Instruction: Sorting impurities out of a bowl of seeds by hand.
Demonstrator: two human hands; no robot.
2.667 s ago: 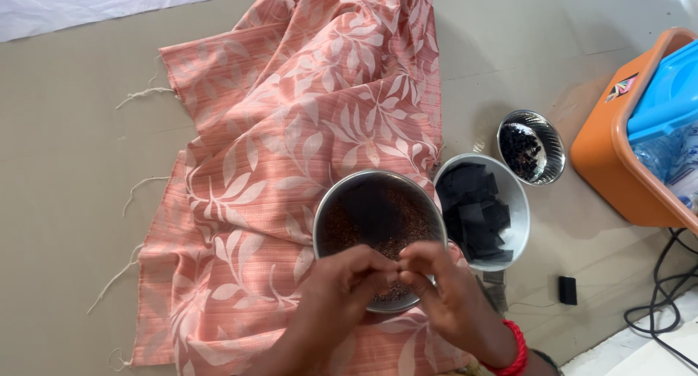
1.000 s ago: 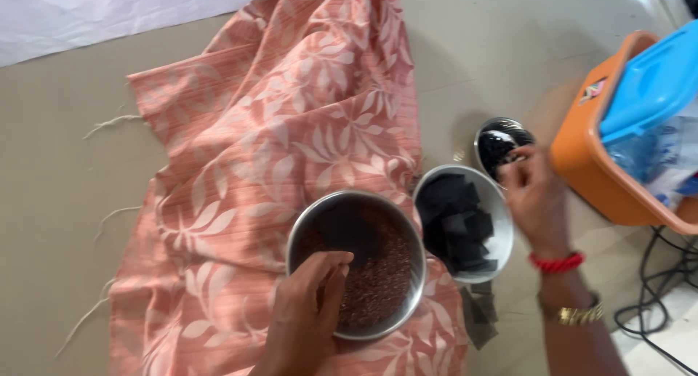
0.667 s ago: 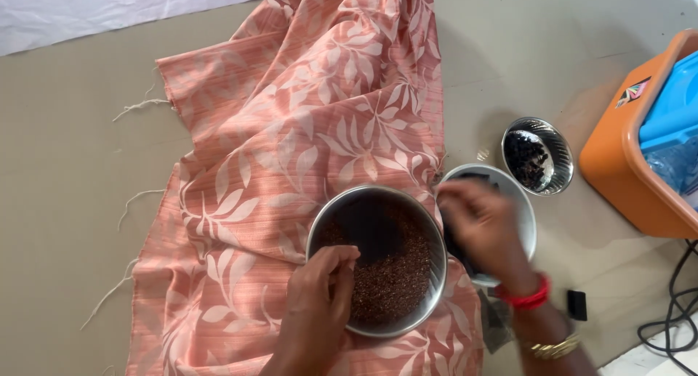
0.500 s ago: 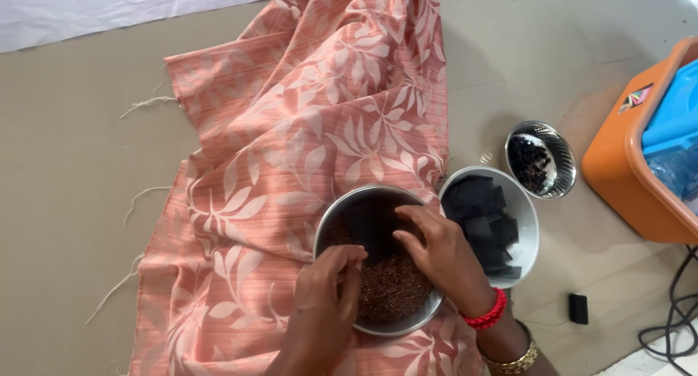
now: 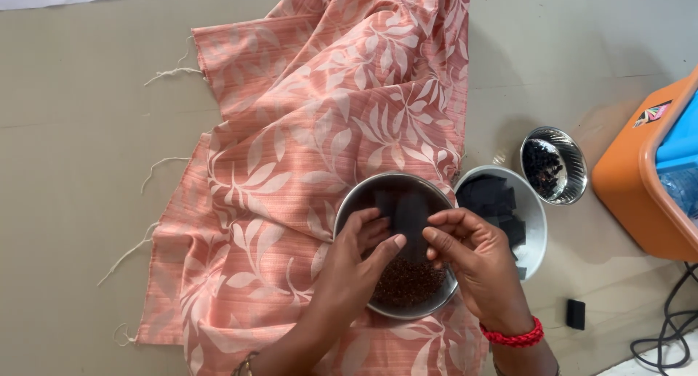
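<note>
Item: left hand (image 5: 356, 263). Reaches in from below over the near rim of a steel bowl (image 5: 349, 209); fingers (image 5: 389, 247) curled and drawn close together, tips pointing toward the other hand. Whether anything is pinched between them cannot be told.

Item: right hand (image 5: 476, 263). Red beaded bracelet (image 5: 512, 337) at the wrist. Fingers (image 5: 443, 241) bent and gathered, tips almost meeting those of the left hand, just over the bowl's middle. What they grip, if anything, is too small to tell.

Item: steel bowl. Sits directly beneath both sets of fingertips, on a pink leaf-patterned cloth (image 5: 305, 151). Holds dark reddish-brown grains (image 5: 407, 281), heaped toward the near side, under and just below the fingertips; the far inside wall shows bare and dark.

Item: white bowl (image 5: 536, 223). Just beside the right hand's knuckles, touching or nearly touching the steel bowl. Contains flat black pieces (image 5: 491, 201).

Item: small ribbed steel cup (image 5: 574, 165). Beyond the white bowl, further out from the right fingers; dark bits inside.

Item: orange tub (image 5: 629, 187). Well to the right of the right hand, at the frame edge.

Item: small black block (image 5: 575, 313). On the floor (image 5: 87, 129), outside the right wrist; dark cable (image 5: 669, 325) near it.
</note>
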